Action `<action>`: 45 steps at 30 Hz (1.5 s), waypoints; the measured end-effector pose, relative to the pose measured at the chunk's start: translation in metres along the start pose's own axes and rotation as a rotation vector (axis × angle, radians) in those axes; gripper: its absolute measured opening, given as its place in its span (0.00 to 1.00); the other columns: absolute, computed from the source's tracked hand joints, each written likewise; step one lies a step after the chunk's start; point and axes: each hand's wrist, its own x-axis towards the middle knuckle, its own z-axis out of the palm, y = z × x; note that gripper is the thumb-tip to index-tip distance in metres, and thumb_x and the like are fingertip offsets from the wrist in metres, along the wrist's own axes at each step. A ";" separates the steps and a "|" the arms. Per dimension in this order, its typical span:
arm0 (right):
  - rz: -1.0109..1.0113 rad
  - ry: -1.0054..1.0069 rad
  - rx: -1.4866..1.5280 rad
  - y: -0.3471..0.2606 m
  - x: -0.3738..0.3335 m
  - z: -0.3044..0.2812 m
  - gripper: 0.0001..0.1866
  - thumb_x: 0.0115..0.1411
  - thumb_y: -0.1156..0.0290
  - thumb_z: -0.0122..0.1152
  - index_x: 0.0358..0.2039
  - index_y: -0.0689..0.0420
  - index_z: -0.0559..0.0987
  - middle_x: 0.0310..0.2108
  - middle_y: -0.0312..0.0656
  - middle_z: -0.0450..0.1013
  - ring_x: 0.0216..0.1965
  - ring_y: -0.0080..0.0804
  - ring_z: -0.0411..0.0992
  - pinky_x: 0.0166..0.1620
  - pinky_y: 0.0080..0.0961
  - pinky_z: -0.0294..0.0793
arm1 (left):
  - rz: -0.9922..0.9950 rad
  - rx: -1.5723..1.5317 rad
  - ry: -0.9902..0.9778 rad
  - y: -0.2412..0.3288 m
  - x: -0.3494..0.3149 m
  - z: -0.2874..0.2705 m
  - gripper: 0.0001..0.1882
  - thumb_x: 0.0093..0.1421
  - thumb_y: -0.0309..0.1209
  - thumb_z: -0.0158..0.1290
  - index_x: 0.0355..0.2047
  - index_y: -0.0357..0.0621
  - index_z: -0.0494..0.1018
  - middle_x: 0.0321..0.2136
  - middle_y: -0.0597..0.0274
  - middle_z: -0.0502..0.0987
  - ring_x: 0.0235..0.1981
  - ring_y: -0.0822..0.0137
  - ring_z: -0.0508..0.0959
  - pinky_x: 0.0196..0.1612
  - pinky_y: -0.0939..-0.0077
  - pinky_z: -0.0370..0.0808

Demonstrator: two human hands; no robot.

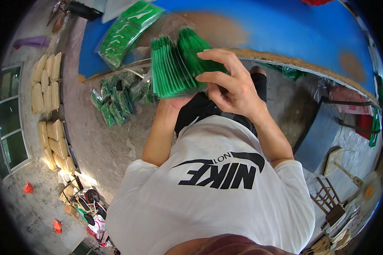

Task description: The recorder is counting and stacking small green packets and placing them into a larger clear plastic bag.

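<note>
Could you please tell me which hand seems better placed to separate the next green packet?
Probably the right hand: its fingers are at the fanned green packets, while the left hand supports them from below.

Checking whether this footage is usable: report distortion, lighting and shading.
Head view: the edge of the table bows into a curve and the corners go black; bright light hits the floor at lower left; the held green packets are lighter at left, darker beside the right hand.
</note>
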 end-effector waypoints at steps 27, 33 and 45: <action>-0.048 -0.060 -0.071 -0.012 0.007 0.009 0.15 0.43 0.78 0.69 0.35 0.56 0.81 0.56 0.45 0.70 0.57 0.50 0.70 0.53 0.45 0.73 | 0.040 0.077 -0.061 0.000 -0.004 -0.030 0.23 0.71 0.46 0.44 0.57 0.46 0.71 0.53 0.56 0.77 0.50 0.61 0.79 0.50 0.64 0.80; -0.019 -0.001 -0.046 -0.019 0.009 0.013 0.15 0.45 0.71 0.76 0.32 0.57 0.79 0.53 0.47 0.72 0.55 0.51 0.71 0.52 0.46 0.73 | 0.143 0.189 -0.041 -0.003 -0.010 -0.024 0.21 0.68 0.40 0.52 0.56 0.40 0.71 0.50 0.55 0.78 0.46 0.63 0.81 0.47 0.66 0.83; -0.131 -0.050 -0.070 -0.024 0.016 0.018 0.16 0.45 0.80 0.70 0.37 0.54 0.82 0.53 0.45 0.72 0.55 0.48 0.71 0.53 0.43 0.74 | 0.140 0.206 0.099 -0.001 -0.020 -0.005 0.23 0.70 0.44 0.46 0.57 0.42 0.71 0.50 0.58 0.78 0.47 0.63 0.81 0.45 0.67 0.82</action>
